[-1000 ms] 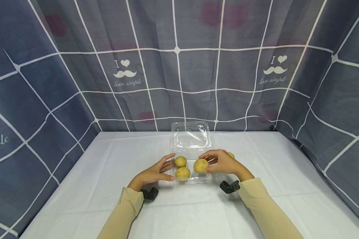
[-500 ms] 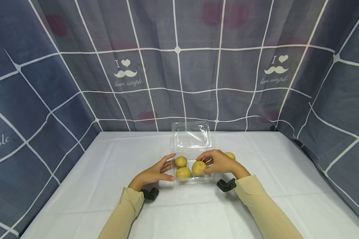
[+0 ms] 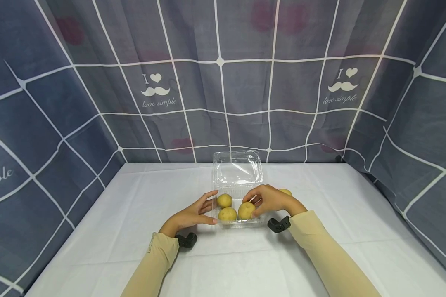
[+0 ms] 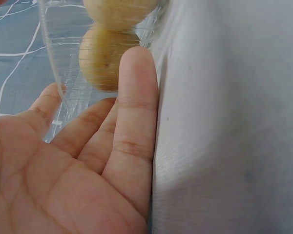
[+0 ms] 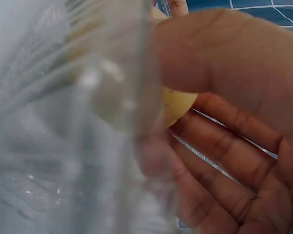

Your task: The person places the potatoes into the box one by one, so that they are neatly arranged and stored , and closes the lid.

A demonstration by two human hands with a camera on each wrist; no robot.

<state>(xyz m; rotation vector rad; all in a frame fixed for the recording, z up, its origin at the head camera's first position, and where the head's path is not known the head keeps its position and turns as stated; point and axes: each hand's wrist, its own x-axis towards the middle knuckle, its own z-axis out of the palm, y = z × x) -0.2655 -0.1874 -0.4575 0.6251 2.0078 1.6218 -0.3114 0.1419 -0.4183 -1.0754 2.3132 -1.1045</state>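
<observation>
A clear plastic clamshell box stands on the white cloth, its lid tilted up at the back. Two yellow potatoes lie in its left part, a rear one and a front one. My right hand holds a third potato between thumb and fingers, low in the right part. In the right wrist view the box wall blurs part of this potato. My left hand rests against the left wall, fingers extended; in the left wrist view a finger touches the ribbed side.
Another potato lies on the cloth to the right of the box, partly behind my right hand. The white cloth covers the table. Grey gridded curtains hang at the back and both sides.
My right hand has moved slightly left and down with the potato, lowering it beside the front left potato in the box. The left hand has stayed at the box's left wall.
</observation>
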